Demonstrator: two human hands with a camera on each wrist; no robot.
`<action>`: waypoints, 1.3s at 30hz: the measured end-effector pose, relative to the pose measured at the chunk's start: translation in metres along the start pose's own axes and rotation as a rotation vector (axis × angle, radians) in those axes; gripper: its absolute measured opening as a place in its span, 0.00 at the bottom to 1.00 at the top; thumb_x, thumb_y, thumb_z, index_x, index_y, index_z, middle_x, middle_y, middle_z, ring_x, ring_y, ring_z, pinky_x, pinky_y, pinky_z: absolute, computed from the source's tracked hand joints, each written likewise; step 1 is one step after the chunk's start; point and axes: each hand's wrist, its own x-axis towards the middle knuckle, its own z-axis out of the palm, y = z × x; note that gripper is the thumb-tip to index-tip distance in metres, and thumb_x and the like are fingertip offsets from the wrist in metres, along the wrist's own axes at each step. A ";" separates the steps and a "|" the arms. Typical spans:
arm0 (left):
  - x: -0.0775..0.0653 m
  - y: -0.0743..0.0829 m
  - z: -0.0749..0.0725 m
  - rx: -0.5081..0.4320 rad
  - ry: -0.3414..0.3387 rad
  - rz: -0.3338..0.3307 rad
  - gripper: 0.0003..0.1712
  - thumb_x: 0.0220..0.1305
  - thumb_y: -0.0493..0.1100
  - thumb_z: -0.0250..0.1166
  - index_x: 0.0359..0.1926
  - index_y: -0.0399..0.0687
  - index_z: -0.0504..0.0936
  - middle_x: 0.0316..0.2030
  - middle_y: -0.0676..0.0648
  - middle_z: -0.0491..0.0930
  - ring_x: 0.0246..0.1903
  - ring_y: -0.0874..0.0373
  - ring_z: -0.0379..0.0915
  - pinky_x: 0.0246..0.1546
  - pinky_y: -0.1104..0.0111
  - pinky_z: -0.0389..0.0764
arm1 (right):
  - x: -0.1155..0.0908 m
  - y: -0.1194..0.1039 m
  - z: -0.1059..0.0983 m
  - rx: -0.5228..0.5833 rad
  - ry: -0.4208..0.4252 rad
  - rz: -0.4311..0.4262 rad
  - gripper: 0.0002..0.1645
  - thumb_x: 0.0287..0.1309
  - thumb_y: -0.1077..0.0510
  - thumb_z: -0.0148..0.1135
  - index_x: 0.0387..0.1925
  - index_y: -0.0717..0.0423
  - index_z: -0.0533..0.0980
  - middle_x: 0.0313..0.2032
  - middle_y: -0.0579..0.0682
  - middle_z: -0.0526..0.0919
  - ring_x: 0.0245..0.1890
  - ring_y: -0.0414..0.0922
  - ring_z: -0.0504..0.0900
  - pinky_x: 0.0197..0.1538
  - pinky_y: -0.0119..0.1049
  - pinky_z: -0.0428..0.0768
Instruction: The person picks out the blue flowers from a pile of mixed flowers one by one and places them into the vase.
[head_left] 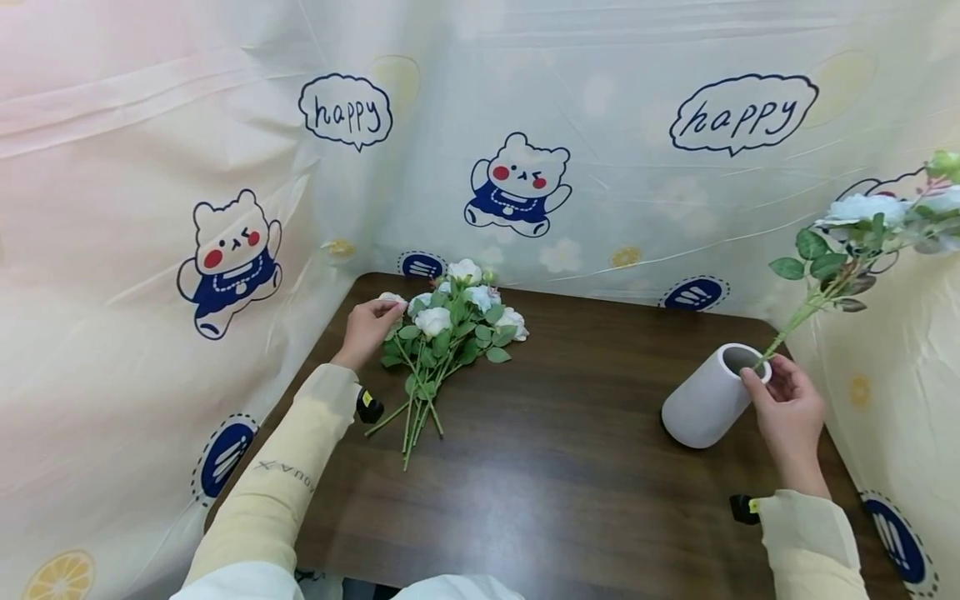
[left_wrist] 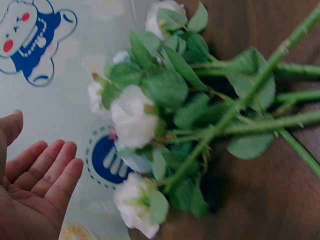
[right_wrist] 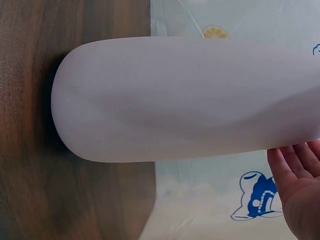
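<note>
My left hand reaches to the left edge of a pile of white and pale blue artificial roses lying on the table. In the left wrist view its fingers are extended, thumb apart, beside the blooms with nothing between them. At the right, my right hand pinches a green flower stem at the mouth of a white vase. The stem's lower end is hidden inside the vase, while its pale bloom leans up and right. In the right wrist view the fingers lie along the vase's upper side.
The brown wooden table lies between the flower pile and the vase. Green stems of the pile point toward the front. A patterned curtain encloses the back and both sides of the table.
</note>
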 end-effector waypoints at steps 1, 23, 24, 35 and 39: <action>-0.001 -0.004 -0.001 0.013 -0.005 -0.006 0.22 0.70 0.50 0.61 0.53 0.35 0.82 0.44 0.36 0.83 0.42 0.48 0.80 0.36 0.69 0.77 | 0.000 0.001 0.000 -0.007 -0.006 -0.001 0.30 0.57 0.59 0.70 0.60 0.61 0.73 0.42 0.38 0.76 0.42 0.33 0.75 0.43 0.14 0.72; -0.020 -0.062 0.009 0.048 -0.274 -0.197 0.25 0.70 0.50 0.60 0.53 0.29 0.79 0.48 0.31 0.80 0.47 0.40 0.78 0.47 0.55 0.80 | 0.002 0.010 0.002 -0.201 -0.122 0.076 0.44 0.53 0.49 0.73 0.68 0.56 0.65 0.54 0.52 0.73 0.47 0.37 0.71 0.49 0.20 0.72; -0.021 -0.064 0.011 0.045 -0.273 -0.199 0.24 0.70 0.49 0.61 0.52 0.29 0.80 0.47 0.32 0.80 0.46 0.40 0.79 0.46 0.55 0.80 | 0.001 0.009 0.002 -0.200 -0.120 0.077 0.44 0.53 0.49 0.73 0.68 0.56 0.65 0.54 0.52 0.73 0.47 0.37 0.71 0.49 0.20 0.72; -0.031 -0.066 0.034 0.108 -0.252 -0.249 0.20 0.67 0.48 0.64 0.38 0.31 0.85 0.36 0.35 0.84 0.37 0.44 0.81 0.37 0.57 0.83 | 0.001 0.012 0.003 -0.204 -0.104 0.094 0.44 0.54 0.48 0.72 0.69 0.54 0.65 0.55 0.53 0.73 0.47 0.38 0.71 0.49 0.22 0.73; -0.034 -0.066 0.040 0.155 -0.239 -0.260 0.21 0.66 0.48 0.65 0.27 0.33 0.83 0.27 0.37 0.83 0.29 0.46 0.82 0.32 0.58 0.84 | 0.001 0.012 0.003 -0.191 -0.098 0.087 0.43 0.53 0.49 0.73 0.68 0.53 0.66 0.53 0.51 0.74 0.46 0.37 0.71 0.47 0.20 0.72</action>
